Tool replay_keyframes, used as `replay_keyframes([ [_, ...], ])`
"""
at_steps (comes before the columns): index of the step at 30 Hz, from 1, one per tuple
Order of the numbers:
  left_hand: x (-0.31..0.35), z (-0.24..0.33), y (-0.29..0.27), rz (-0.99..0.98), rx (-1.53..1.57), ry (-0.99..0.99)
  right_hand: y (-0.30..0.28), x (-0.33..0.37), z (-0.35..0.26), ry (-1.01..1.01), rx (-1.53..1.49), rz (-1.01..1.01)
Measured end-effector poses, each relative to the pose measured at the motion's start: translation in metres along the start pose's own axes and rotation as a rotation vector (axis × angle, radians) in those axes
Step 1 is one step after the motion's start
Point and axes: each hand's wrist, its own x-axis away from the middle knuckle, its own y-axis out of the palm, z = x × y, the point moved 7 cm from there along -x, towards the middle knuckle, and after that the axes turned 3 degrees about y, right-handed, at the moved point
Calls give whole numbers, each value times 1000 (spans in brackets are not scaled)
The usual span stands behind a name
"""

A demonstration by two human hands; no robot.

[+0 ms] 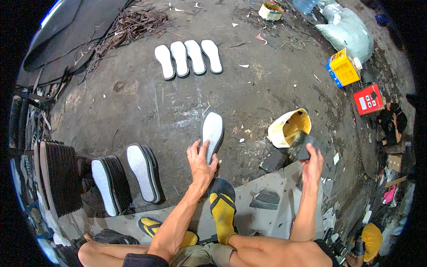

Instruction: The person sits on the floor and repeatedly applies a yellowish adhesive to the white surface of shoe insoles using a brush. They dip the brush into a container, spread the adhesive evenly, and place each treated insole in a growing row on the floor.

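My left hand (pixel 202 162) grips the narrow end of a white-topped, dark-edged shoe sole (pixel 213 129) lying on the ground in front of me. Its fingers and thumb close round the two sides. To the right, my right hand (pixel 313 163) is closed on the dark block of a brush (pixel 304 148), whose bristles are at the mouth of a tilted white tub (pixel 278 129). Yellowish glue-like stuff (pixel 297 122) coats the tub's inside. Whether the bristles touch it, I cannot tell.
Several white-topped soles (pixel 179 58) lie in a row farther off. Stacks of soles (pixel 105 187) and a dark pile (pixel 60 178) stand at left. Rubber strips (pixel 138 24) lie far left. A yellow box (pixel 343 67), red box (pixel 368 99) and sack (pixel 349 33) line the right.
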Motion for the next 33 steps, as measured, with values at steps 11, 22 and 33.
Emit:
replay_keyframes([
  [11,48,-11,-14,-207,-76,-42,217,112,-32,-293,301,-587],
  [22,39,-10,-13,-246,-56,-31,327,69,51,-794,948,-507],
  [33,38,-10,-17,-230,-2,-10,310,82,36,-1080,807,-912],
])
